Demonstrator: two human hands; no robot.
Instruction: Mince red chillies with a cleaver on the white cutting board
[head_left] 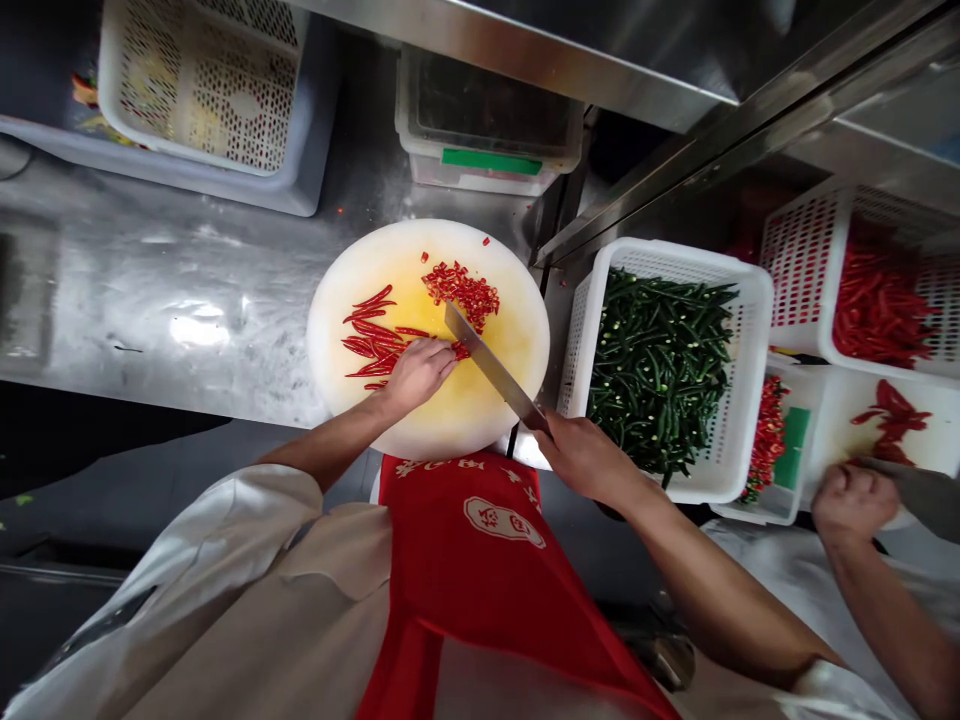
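A round white cutting board (pixel 420 430) with a yellowish middle lies on the steel counter. My left hand (pixel 421 374), fingers curled together, presses on red chilies at the board's centre. Several whole red chilies (pixel 375 340) lie to the left of its fingers. My right hand (pixel 581 455) is closed round the handle of a knife (pixel 495 375); the blade reaches up and left over the board, its edge beside my left fingertips. Beyond the blade is a heap of chopped red chili pieces (pixel 459 290).
A white basket of green chilies (pixel 660 370) stands right of the board, with a basket of red chilies (pixel 881 300) beyond. A co-worker's hand (pixel 855 500) is at another board, lower right. Behind are a lidded box (pixel 487 120) and a perforated basket (pixel 202 90).
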